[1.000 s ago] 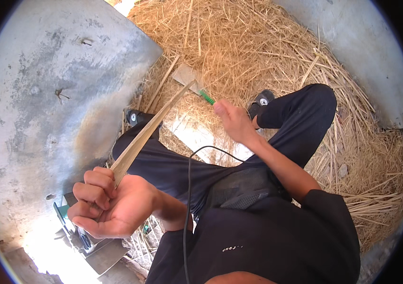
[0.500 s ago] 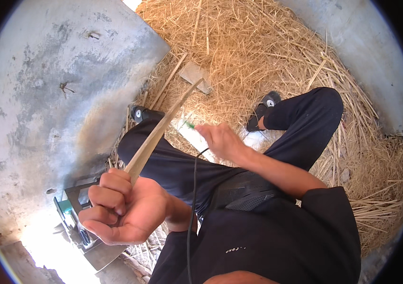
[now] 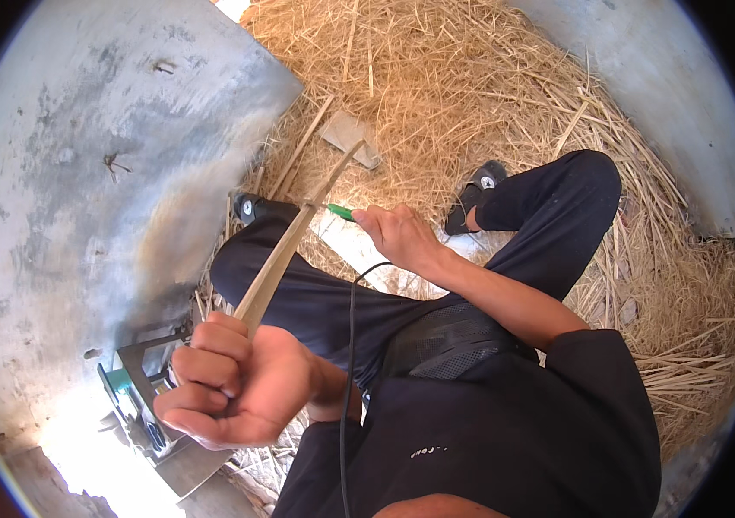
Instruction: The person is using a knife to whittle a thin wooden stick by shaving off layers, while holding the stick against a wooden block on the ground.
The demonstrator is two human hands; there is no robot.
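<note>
My left hand [image 3: 234, 380] is closed round the thick lower end of a long, pale wooden strip [image 3: 285, 249], which slants up and away to a thin, curved tip. In my right hand [image 3: 402, 237] is a small knife [image 3: 340, 211] with a green handle. Its short blade meets the strip's edge at the upper part, where a small notch or curl shows. Most of the handle is hidden by my fingers.
Straw and thin shavings [image 3: 437, 95] cover the floor round my feet. A flat grey block [image 3: 350, 138] lies beyond the strip. Worn walls [image 3: 108, 173] stand left and right. At lower left is a dark-framed device [image 3: 139, 388]. A black cable [image 3: 352, 345] hangs before my body.
My right hand has shifted slightly and turned, so more of the green handle shows and the blade now touches the strip. The left hand keeps its grip, almost still.
</note>
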